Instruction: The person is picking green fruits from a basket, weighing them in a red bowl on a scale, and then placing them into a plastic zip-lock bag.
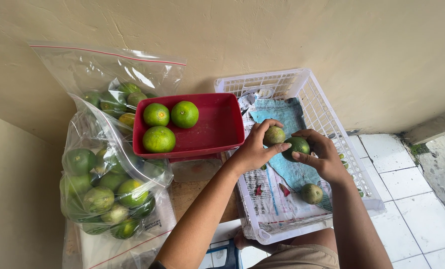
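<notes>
My left hand (256,149) has its fingers wrapped around a dull green citrus (274,135); my right hand (321,153) clamps a darker one (297,146), both above the white basket (327,117). Just left of my fingers sits the red tray (217,124); beyond it, bagged fruit (105,197).

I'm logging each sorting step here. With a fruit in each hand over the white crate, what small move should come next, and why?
Probably carry the left hand's pale green fruit across to the red tray, which already holds three green fruits and has bare room. The right hand holds a darker fruit; one more lies in the white crate.
</notes>
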